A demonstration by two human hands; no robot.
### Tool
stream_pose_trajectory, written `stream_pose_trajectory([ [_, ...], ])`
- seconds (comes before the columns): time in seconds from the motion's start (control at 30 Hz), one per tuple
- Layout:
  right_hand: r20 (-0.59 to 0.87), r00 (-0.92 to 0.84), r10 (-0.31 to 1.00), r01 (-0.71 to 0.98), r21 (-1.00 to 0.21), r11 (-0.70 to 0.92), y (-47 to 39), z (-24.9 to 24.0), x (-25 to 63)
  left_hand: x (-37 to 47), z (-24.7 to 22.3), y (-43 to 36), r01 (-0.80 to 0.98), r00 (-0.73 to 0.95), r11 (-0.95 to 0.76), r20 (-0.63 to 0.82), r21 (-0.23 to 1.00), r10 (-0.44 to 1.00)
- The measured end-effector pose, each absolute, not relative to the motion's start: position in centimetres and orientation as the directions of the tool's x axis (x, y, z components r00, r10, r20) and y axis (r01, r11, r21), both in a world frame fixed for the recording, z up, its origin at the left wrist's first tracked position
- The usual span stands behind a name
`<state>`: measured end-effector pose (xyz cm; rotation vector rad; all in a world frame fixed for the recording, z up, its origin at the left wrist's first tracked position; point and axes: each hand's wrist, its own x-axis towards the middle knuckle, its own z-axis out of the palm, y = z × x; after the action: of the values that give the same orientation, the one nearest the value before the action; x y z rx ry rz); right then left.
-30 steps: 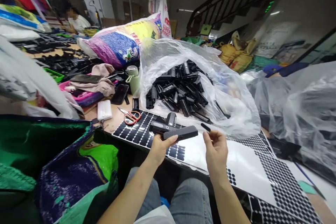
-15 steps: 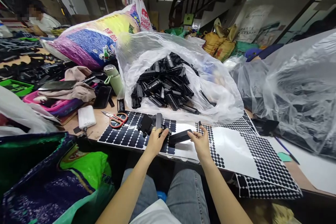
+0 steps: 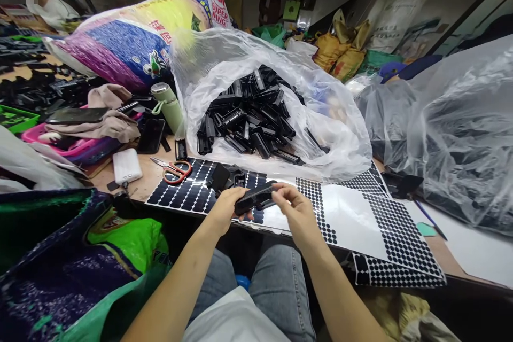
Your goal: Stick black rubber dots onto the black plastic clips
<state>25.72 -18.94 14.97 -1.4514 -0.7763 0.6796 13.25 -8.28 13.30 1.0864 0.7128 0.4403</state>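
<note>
My left hand is closed around the left end of a long black plastic part, holding it slantwise just above the table's front edge. At the part's right end are the bent, pinched fingers of my right hand; anything small between them is hidden. Beneath lies a sheet of black stickers. A few loose black pieces rest on that sheet behind my left hand. To the right is a sheet of small round black stickers, partly covered by white backing paper.
A clear plastic bag full of black plastic parts lies open behind my hands. Red-handled scissors, a white power bank, a phone and a green flask stand or lie to the left. Another plastic bag fills the right.
My hands have come together on the long black part, which moved left and up into my left hand. The upright piece my left hand held is no longer there. The view has shifted slightly.
</note>
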Motion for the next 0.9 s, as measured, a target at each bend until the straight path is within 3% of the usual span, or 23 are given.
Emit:
stream_pose_trajectory([
  [0.1, -0.006, 0.511, 0.86, 0.087, -0.995, -0.058, -19.1, 14.8, 24.0, 13.7, 13.3, -8.9, 0.078, 0.689, 0.462, -0.383, 0.883, 0.616],
  [0.2, -0.034, 0.536, 0.844, 0.082, -0.992, -0.092, -19.5, 13.8, 23.6, 14.0, 13.1, -9.2, 0.106, 0.693, 0.496, -0.422, 0.862, 0.585],
  [0.37, 0.001, 0.764, 0.645, 0.019, -1.0, -0.02, -20.6, 12.9, 26.4, 14.2, 13.0, -9.0, 0.047, 0.699, 0.5, -0.386, 0.865, 0.602],
  [0.47, 0.032, 0.884, 0.466, 0.032, -0.999, 0.009, -21.1, 12.1, 28.4, 13.5, 12.5, -7.9, -0.129, 0.474, 0.344, -0.246, 0.93, 0.845],
  [0.57, 0.081, 0.879, 0.47, 0.107, -0.994, -0.03, -20.3, 10.9, 28.5, 12.3, 11.6, -6.4, -0.151, 0.121, 0.026, -0.008, 0.988, 0.993],
  [0.63, 0.096, 0.811, 0.577, 0.145, -0.989, -0.038, -19.2, 10.2, 27.3, 11.9, 11.0, -6.0, 0.0, 0.061, -0.175, 0.175, 0.985, 0.983],
  [0.73, 0.114, 0.761, 0.639, 0.141, -0.99, 0.008, -17.3, 10.0, 25.5, 12.6, 9.8, -7.0, 0.357, 0.224, -0.444, 0.386, 0.822, 0.895],
  [0.83, 0.156, 0.8, 0.58, 0.138, -0.988, 0.075, -16.6, 10.3, 25.2, 14.4, 7.7, -9.1, 0.619, 0.37, -0.54, 0.394, 0.571, 0.841],
  [0.9, 0.172, 0.812, 0.557, 0.15, -0.985, 0.085, -17.0, 10.3, 25.9, 15.6, 6.2, -10.2, 0.715, 0.385, -0.507, 0.334, 0.481, 0.86],
])
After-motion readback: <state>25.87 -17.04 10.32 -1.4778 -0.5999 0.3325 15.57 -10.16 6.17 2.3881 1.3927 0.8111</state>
